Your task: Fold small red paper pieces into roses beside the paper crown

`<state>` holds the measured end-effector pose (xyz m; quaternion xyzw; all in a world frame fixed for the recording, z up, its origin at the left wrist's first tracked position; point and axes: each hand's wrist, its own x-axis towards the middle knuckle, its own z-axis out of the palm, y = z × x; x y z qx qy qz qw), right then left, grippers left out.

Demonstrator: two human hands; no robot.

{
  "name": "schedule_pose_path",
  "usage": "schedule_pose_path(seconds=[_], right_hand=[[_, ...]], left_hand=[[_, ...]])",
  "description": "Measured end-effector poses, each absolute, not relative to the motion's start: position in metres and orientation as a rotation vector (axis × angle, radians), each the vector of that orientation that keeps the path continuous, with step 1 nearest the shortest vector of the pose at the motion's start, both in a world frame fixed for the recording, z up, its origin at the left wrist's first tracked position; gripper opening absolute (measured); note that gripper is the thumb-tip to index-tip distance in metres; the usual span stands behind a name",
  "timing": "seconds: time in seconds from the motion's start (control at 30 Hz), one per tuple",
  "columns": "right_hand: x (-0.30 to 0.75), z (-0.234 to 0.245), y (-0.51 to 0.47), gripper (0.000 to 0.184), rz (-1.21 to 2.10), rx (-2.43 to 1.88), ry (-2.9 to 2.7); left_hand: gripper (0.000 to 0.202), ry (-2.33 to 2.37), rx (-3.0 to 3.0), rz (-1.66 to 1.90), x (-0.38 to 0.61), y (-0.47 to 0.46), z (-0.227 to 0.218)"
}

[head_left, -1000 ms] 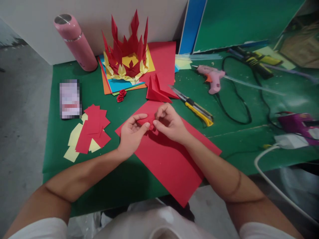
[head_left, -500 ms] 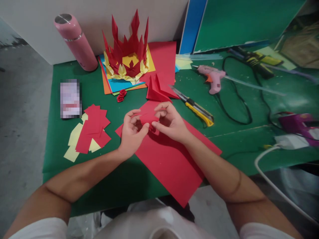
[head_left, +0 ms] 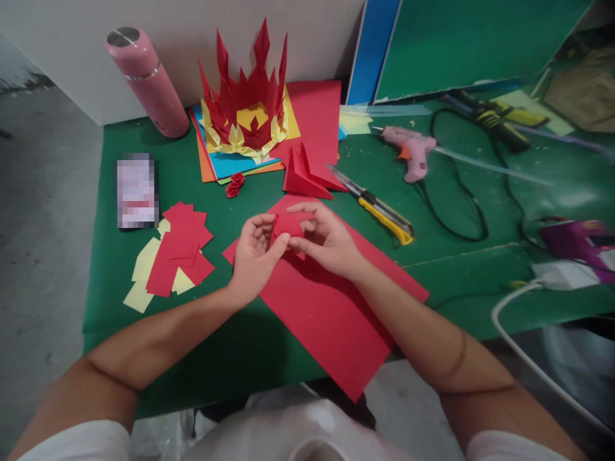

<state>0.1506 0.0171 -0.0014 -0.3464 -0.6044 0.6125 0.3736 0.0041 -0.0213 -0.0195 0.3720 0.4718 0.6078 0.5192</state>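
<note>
Between my two hands is a small folded piece of red paper (head_left: 289, 225), held above a large red sheet (head_left: 331, 320). My left hand (head_left: 254, 256) pinches its left side, thumb at the lower edge and fingers curled behind. On the other side my right hand (head_left: 327, 240) grips it with thumb and bent fingers. Just beyond the hands lies a folded red paper piece with pointed tips (head_left: 307, 176). Small red paper roses (head_left: 235, 185) rest to the left of that. Behind them stands a red and yellow folded-paper crown (head_left: 250, 121) on coloured sheets.
Red and yellow paper pieces (head_left: 175, 250) lie at left, below a blurred-out phone (head_left: 137, 191). A pink flask (head_left: 154, 89) stands at the back left. To the right are a yellow utility knife (head_left: 384, 218), a pink glue gun (head_left: 410, 150), cables and a white plug (head_left: 562, 275).
The fingers have shifted on the small red paper, which has turned and shows a rounder, more bulging face now. My right fingers reach over its top edge. Nothing else has moved noticeably.
</note>
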Motion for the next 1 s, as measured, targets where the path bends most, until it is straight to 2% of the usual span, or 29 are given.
schedule_pose_path(seconds=[0.2,0.4,0.6,0.8,1.0], right_hand=[[0.150,-0.002,0.016,0.039,1.481,-0.868,-1.615],[0.152,-0.002,0.017,0.031,1.077,-0.851,-1.733],[0.154,-0.001,0.020,0.013,0.918,-0.944,-1.762],[0.152,0.000,0.018,0.013,0.908,-0.978,-1.756],[0.151,-0.001,0.018,0.022,1.021,-0.990,-1.708]], left_hand=[[0.032,1.119,0.862,1.376,0.004,-0.022,-0.016],[0.034,1.143,0.899,1.400,0.005,-0.023,-0.017],[0.031,1.137,0.965,1.345,0.008,-0.025,-0.019],[0.031,1.201,1.100,1.393,0.005,-0.024,-0.024],[0.033,1.206,1.138,1.409,0.004,-0.023,-0.027]])
